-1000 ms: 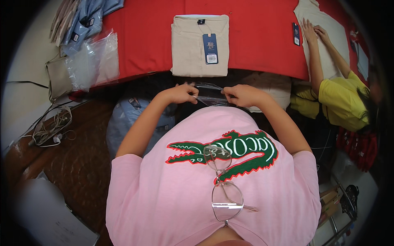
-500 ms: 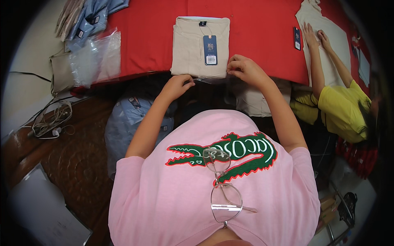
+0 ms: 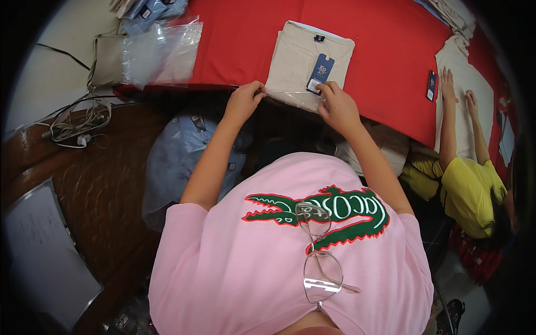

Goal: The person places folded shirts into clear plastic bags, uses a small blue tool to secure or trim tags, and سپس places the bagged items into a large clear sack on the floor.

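A folded beige shirt (image 3: 293, 53) lies at the table's near edge, turned slightly, inside what looks like a clear plastic bag (image 3: 298, 99) whose glossy film shows along the near end. A dark blue hang tag (image 3: 321, 72) on a string rests on the shirt's front. At the near left corner, my left hand (image 3: 244, 105) is closed, fingertips pinching the bag's edge. My right hand (image 3: 339, 110) is closed at the near right corner, thumb at the bag's edge and fingertips beside the tag's lower end. How much film each hand grips is too small to tell.
The table has a red cloth (image 3: 234, 39). Clear plastic bags (image 3: 162, 53) lie at its left, near blue packed garments (image 3: 151, 17). At the right, another person in a yellow shirt (image 3: 474, 195) spreads a beige garment (image 3: 466, 84). A blue bagged bundle (image 3: 181, 151) sits below the table.
The view has shifted, and the shirt now lies at more of an angle. My right hand has moved from the shirt's right side onto its near end beside the tag.
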`<state>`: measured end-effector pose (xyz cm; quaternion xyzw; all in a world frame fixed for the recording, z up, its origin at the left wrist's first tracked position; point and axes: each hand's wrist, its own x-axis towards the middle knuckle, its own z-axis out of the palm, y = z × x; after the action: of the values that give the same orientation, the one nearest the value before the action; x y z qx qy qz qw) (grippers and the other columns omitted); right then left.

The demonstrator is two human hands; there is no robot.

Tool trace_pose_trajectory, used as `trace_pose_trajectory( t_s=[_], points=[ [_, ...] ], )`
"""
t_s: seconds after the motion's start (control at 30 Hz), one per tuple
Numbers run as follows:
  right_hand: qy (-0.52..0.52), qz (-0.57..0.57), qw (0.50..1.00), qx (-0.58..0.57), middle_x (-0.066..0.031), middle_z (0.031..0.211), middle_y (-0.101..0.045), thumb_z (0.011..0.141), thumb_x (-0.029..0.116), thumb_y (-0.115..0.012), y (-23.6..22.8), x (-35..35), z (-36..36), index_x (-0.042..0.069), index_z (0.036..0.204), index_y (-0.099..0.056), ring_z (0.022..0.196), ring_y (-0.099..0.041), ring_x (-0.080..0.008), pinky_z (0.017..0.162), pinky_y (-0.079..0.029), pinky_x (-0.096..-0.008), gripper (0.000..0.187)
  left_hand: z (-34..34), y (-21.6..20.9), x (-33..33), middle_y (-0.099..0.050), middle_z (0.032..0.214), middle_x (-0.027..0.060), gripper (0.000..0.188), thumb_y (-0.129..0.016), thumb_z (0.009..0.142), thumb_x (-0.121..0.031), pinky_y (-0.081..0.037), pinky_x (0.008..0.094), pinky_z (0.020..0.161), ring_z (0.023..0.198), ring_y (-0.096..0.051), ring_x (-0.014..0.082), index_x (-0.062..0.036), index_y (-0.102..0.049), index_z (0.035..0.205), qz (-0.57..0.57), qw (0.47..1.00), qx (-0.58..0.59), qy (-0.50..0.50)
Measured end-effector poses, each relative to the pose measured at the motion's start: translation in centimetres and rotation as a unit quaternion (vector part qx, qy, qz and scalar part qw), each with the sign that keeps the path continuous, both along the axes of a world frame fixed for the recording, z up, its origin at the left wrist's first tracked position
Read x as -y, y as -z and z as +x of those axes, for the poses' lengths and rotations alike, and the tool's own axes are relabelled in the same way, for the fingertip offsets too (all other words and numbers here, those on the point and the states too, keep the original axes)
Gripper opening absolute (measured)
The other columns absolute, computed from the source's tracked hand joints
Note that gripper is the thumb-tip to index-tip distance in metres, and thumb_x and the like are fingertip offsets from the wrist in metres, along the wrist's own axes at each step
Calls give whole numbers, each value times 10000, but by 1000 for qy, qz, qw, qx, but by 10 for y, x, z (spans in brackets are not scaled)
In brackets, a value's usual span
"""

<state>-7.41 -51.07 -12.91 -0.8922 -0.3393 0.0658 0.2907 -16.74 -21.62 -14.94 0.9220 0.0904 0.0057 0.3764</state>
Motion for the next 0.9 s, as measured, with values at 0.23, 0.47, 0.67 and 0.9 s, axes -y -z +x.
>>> trace_pose_trajectory(
  t_s=[0.23,0.47,0.67,0.9],
  points=[
    [-34,32,988,146,-86,1106,-676,901,195,-764,15,-5,-12,81,1071,-671,883,-703,-303,737,-530,-426,225,15,5,-21,-722,930,163,186,-761,862,22,-570,378,822,893,-745,269,6,-706,1039,-29,998,-16,46],
    [38,42,994,95,-80,956,-672,940,183,-738,33,-4,5,75,966,-668,772,-679,-350,682,-534,-445,131,22,8,-16,-689,1019,143,198,-715,914,-73,-555,428,881,962,-704,335,-35,-765,1102,67,996,-35,47],
    [-26,82,996,38,-113,962,-660,932,160,-726,15,2,6,66,994,-670,908,-678,-351,771,-549,-458,125,15,5,-28,-688,1032,137,185,-693,936,-122,-531,423,921,1025,-687,336,-55,-787,1081,16,985,-91,148],
    [-22,69,997,6,-128,972,-685,929,108,-724,21,9,8,47,1024,-679,919,-687,-353,788,-555,-445,121,19,-5,-30,-690,954,85,136,-710,914,-192,-460,454,995,997,-687,277,-119,-819,953,223,955,-50,190]
  ],
)
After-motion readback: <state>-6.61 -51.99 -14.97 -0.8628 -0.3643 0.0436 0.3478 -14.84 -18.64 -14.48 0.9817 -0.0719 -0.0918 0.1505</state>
